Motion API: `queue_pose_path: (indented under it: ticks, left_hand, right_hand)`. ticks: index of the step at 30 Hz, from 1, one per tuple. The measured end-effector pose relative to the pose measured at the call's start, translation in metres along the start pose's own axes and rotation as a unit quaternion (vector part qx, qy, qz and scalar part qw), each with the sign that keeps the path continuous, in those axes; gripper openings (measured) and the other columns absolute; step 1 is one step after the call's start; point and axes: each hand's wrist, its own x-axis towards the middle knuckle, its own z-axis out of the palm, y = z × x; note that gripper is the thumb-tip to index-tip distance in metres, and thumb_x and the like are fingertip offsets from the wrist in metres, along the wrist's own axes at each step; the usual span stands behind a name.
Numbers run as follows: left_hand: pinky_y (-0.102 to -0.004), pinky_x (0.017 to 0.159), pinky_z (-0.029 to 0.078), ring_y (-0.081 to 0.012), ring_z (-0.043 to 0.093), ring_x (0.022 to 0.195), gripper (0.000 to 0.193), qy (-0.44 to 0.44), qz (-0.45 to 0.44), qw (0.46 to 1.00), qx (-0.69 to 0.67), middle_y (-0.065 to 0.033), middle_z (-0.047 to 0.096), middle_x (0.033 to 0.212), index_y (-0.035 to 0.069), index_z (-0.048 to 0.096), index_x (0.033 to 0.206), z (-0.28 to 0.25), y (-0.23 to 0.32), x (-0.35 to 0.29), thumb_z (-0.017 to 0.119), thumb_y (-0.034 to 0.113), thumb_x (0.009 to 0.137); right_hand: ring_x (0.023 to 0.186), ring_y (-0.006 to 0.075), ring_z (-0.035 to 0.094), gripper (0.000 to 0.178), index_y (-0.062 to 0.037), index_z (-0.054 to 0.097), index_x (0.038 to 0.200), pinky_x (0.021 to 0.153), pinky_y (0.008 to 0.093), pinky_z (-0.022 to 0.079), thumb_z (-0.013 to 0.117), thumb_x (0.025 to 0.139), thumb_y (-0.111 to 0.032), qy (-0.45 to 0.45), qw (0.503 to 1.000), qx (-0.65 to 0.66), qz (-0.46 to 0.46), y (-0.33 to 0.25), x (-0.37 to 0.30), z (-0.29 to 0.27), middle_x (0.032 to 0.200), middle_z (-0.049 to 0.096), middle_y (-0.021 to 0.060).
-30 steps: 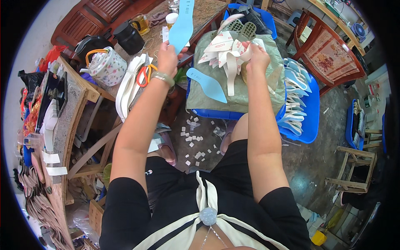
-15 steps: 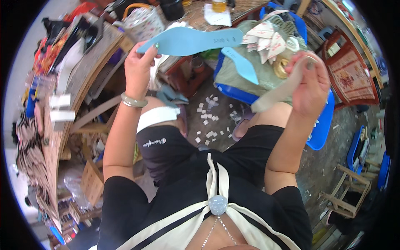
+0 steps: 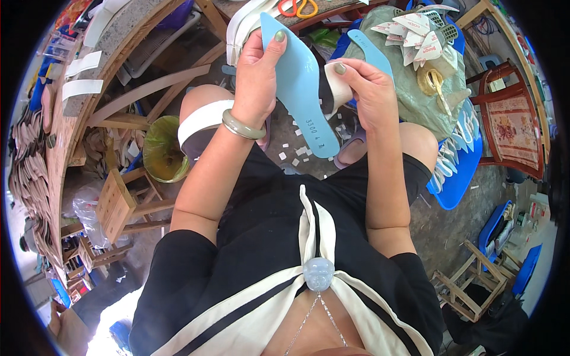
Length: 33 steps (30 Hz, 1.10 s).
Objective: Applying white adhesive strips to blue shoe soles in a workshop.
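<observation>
My left hand (image 3: 256, 80) is closed on one end of a light blue shoe insole (image 3: 297, 80), thumb on its upper face. The insole slants down to the right over my lap. My right hand (image 3: 374, 92) pinches a pale beige strip (image 3: 337, 94) between thumb and fingers. This strip hangs close beside the insole's right edge; whether they touch I cannot tell. A second blue insole (image 3: 375, 54) lies on a grey-green cloth (image 3: 409, 104), partly behind my right hand. A white band (image 3: 199, 126) rests across my left knee.
White-and-red paper pieces (image 3: 415, 38) and a tape roll (image 3: 430, 82) sit on the cloth. A blue basket (image 3: 460, 184) holds several insoles. Scissors (image 3: 298, 7) lie at the far edge. A wooden bench (image 3: 89, 139) runs along the left; a carved chair (image 3: 515, 118) stands right. Scraps litter the floor.
The insole has turned from lying crosswise to slanting down toward me. My hands have come closer together, the right one bringing the strip left, beside the insole. The view has shifted too.
</observation>
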Motion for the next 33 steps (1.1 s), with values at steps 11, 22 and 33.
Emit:
queue_pose_path:
  ticks: [11,22,33]
  left_hand:
    - [-0.0195,0.066,0.046,-0.0039,0.054,0.075,0.025,-0.031,0.039,0.997,0.067,0.0013,0.060,0.088,0.004,0.055,0.107,0.013,-0.003,-0.005,0.059,0.025,0.094]
    - [-0.0191,0.066,0.045,-0.0029,0.052,0.075,0.021,-0.042,0.059,0.993,0.096,0.0028,0.059,0.086,0.006,0.055,0.104,0.023,-0.001,-0.006,0.059,0.023,0.094]
    - [-0.0191,0.066,0.046,-0.0030,0.053,0.077,0.024,-0.097,0.075,0.981,0.151,0.0026,0.060,0.087,0.006,0.056,0.108,0.028,0.009,-0.004,0.060,0.025,0.093]
  right_hand:
    - [0.077,0.0083,0.059,0.015,0.0013,0.072,0.094,0.071,0.0209,0.046,0.070,0.082,-0.008,-0.012,0.999,-0.022,-0.023,0.003,0.011,-0.003,0.085,0.067,0.0023]
    - [0.077,0.0083,0.059,0.016,0.0011,0.071,0.095,0.071,0.0210,0.046,0.069,0.083,-0.008,-0.023,0.998,-0.043,-0.043,0.004,0.014,-0.009,0.084,0.066,0.0012]
    - [0.078,0.0091,0.058,0.014,0.0002,0.071,0.092,0.073,0.0227,0.046,0.071,0.081,-0.009,-0.051,0.996,0.050,-0.048,0.013,0.015,-0.016,0.084,0.065,0.0004]
